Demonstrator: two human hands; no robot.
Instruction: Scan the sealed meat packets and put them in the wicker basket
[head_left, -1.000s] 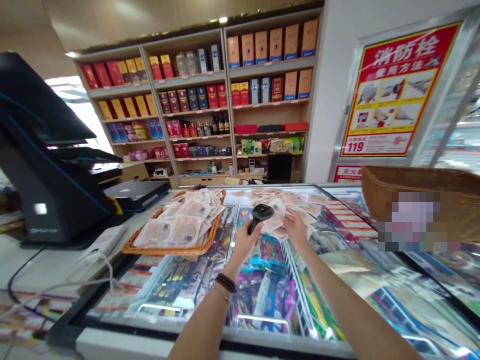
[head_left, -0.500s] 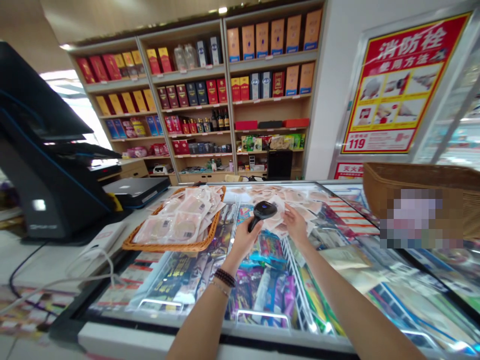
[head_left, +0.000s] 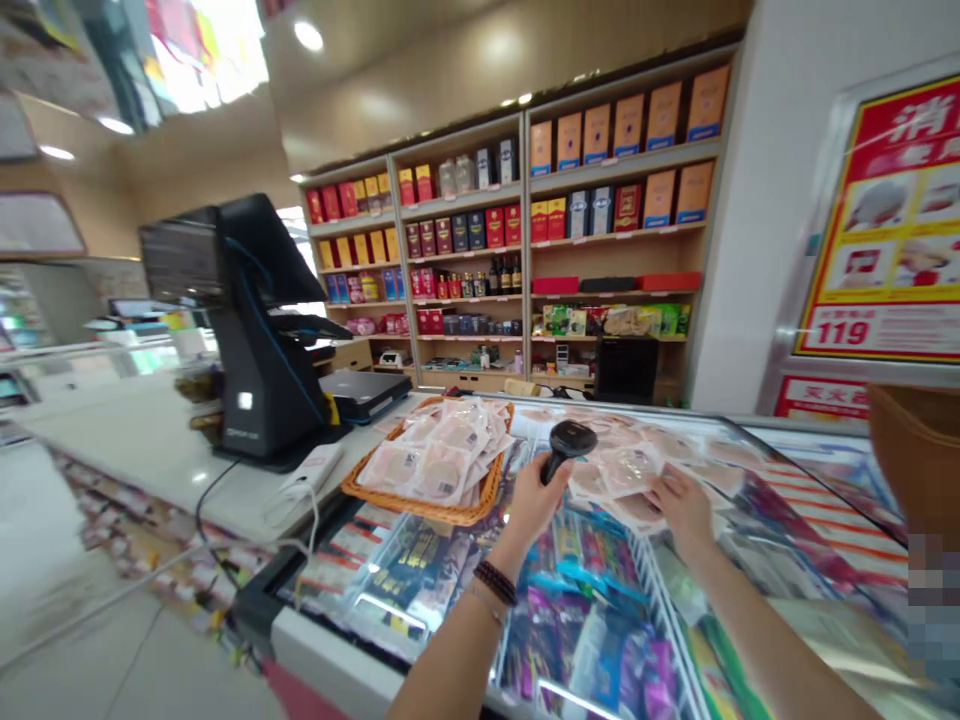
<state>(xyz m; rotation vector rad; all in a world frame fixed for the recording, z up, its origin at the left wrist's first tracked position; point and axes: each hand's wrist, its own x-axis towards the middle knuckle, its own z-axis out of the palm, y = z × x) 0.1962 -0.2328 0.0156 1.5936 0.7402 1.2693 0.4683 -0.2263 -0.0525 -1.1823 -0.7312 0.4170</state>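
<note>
My left hand (head_left: 534,503) is wrapped around the handle of a black barcode scanner (head_left: 574,437), its head tilted over the glass. To its right, my right hand (head_left: 684,508) pinches the edge of a clear, flat packet (head_left: 628,468) with a pale round item inside. More such packets (head_left: 720,447) lie loose on the glass top beneath and behind my hands. On the left, an orange wicker basket (head_left: 457,514) is heaped with similar packets (head_left: 444,462), several showing barcode labels.
A glass-topped freezer (head_left: 420,640) below holds colourful packaged goods. Left stand a black register terminal (head_left: 262,370), a flat black device (head_left: 367,392) and a white cable (head_left: 313,515). A brown basket (head_left: 919,460) is at far right. Shelves (head_left: 465,260) of boxes line the back.
The view has turned left and tilted up, so everything sits farther right and lower. My right hand and its packet have moved slightly away from the scanner.
</note>
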